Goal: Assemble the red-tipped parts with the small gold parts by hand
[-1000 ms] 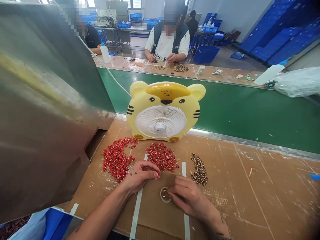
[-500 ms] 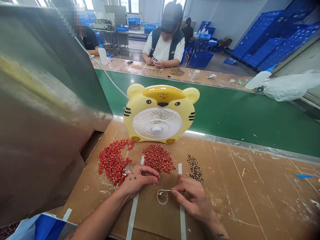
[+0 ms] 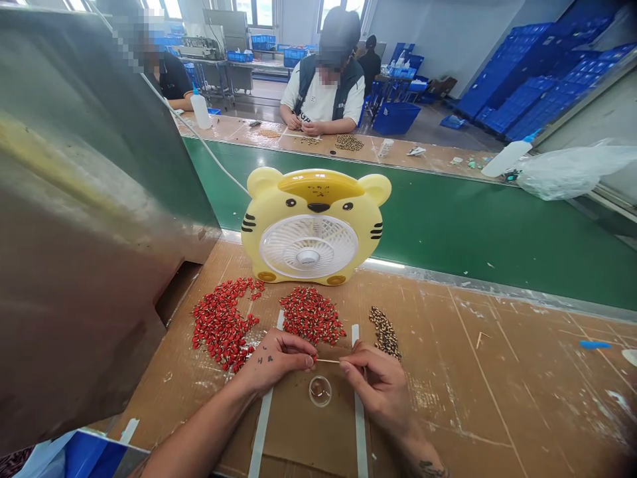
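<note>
Right hand (image 3: 381,385) has lifted the thin stick (image 3: 328,361) off the clear dish (image 3: 320,390); its tip now meets the left hand (image 3: 279,358).
Right hand pinches the stick's near end and holds it level, above the dish and clear of it. Left hand's thumb and forefinger are pressed on a small red piece (image 3: 312,359). Dish sits on the counter (image 3: 497,398) between two tape strips (image 3: 359,425). Red piles (image 3: 311,315) and dark pile (image 3: 384,332) lie just beyond the fingers, with the tiger fan (image 3: 313,226) close behind. Metal housing (image 3: 74,232) walls the left. Green belt (image 3: 472,226) bounds the far edge. Open counter runs rightward.
</note>
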